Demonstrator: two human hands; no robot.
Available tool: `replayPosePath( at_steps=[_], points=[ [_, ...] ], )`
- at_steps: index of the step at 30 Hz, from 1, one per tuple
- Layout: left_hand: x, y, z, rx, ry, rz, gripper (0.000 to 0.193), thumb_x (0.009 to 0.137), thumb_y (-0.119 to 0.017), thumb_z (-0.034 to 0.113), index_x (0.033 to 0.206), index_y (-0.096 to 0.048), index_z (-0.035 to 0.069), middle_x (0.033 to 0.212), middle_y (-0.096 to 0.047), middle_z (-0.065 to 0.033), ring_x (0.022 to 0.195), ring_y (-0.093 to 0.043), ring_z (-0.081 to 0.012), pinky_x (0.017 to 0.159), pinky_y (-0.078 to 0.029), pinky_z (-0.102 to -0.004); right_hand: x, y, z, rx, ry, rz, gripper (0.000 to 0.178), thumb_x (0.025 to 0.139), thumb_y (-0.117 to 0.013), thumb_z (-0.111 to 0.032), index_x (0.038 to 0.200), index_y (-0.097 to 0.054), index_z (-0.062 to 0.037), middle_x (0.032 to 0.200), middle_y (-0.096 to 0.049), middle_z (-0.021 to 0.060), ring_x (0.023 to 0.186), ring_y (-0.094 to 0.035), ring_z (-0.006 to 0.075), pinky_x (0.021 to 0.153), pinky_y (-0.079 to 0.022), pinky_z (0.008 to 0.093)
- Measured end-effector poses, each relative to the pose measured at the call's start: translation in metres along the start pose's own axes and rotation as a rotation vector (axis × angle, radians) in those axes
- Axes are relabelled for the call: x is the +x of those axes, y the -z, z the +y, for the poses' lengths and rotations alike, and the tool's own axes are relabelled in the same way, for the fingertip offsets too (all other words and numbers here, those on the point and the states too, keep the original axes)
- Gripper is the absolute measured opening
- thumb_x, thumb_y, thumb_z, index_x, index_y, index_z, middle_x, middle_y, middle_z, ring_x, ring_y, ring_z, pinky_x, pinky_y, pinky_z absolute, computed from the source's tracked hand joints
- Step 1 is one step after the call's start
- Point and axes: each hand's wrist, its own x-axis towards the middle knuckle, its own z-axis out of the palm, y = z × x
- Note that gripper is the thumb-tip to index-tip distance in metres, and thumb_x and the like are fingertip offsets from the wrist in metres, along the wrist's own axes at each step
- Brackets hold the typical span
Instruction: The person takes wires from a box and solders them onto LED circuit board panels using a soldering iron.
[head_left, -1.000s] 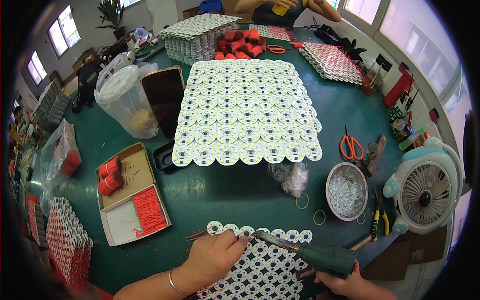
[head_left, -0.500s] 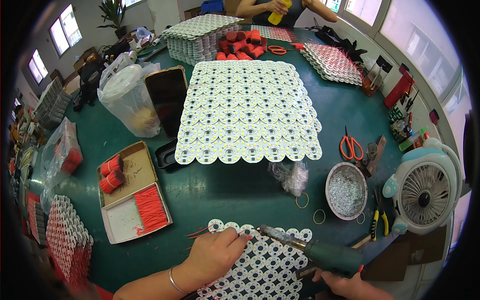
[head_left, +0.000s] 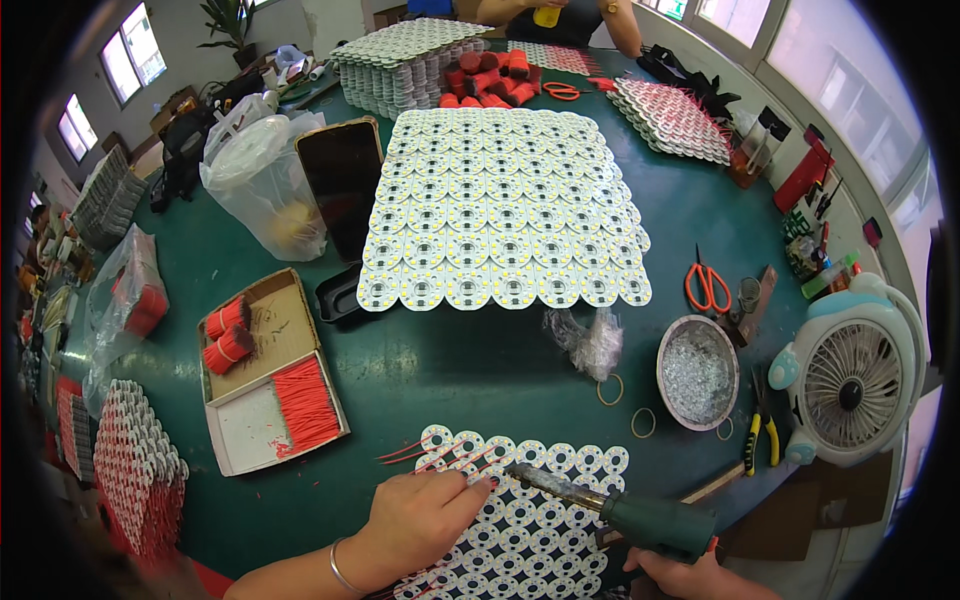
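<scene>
Green-handled soldering tool (head_left: 655,522) apparently partly hides the right hand (head_left: 678,574).

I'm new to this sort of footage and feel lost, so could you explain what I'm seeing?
There's no robot here, just a person's bare hands, filmed by a fisheye camera worn on the head, so straight edges bend.

The right hand holds what looks like a green soldering gun. The left hand is over a panel of round circuit boards; its fingertips are near the tool's tip, but what they pinch is unclear.

On the green table lie a stack of LED panels, a cardboard box of red wires, a bowl and a fan. Another person is opposite.
</scene>
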Motion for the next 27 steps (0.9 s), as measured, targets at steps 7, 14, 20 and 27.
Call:
replayPosePath(
  at_steps=[7,14,20,27],
  points=[
    [-0.003,-0.005,-0.002,-0.053,0.003,0.010,0.016,0.064,-0.063,0.006,0.080,-0.064,0.010,0.059,-0.049,0.0011,0.049,-0.051,-0.0125,0.040,-0.039,-0.0262,-0.003,-0.005,0.003,0.089,-0.101,-0.004,0.040,0.072,-0.053,0.008,0.111,-0.055,0.0032,0.094,-0.058,0.0069,0.061,-0.051,0.0109,0.056,-0.043,0.0239],
    [-0.003,-0.005,-0.006,-0.134,0.067,-0.006,0.019,0.063,-0.063,0.004,0.080,-0.064,0.011,0.064,-0.055,0.0001,0.052,-0.055,-0.0146,0.043,-0.044,-0.0270,0.001,-0.008,-0.010,0.117,-0.160,0.001,0.034,0.073,-0.055,0.004,0.107,-0.056,0.0026,0.088,-0.059,0.0060,0.062,-0.052,0.0112,0.056,-0.044,0.0246],
    [-0.002,-0.006,-0.009,-0.183,0.078,-0.013,0.016,0.069,-0.059,0.006,0.083,-0.063,0.011,0.069,-0.055,-0.0003,0.057,-0.057,-0.0142,0.047,-0.045,-0.0259,0.002,-0.007,-0.007,0.054,-0.089,-0.003,0.030,0.074,-0.059,-0.001,0.103,-0.057,0.0021,0.085,-0.059,0.0063,0.062,-0.053,0.0116,0.056,-0.045,0.0259],
    [-0.001,-0.005,-0.007,-0.185,0.112,-0.030,0.019,0.065,-0.065,0.003,0.082,-0.064,0.011,0.072,-0.058,-0.0009,0.059,-0.059,-0.0164,0.049,-0.048,-0.0273,0.007,-0.007,-0.004,-0.210,0.239,-0.019,0.030,0.074,-0.063,-0.007,0.102,-0.057,0.0024,0.091,-0.061,0.0116,0.076,-0.059,0.0204,0.067,-0.047,0.0321]
  ],
)
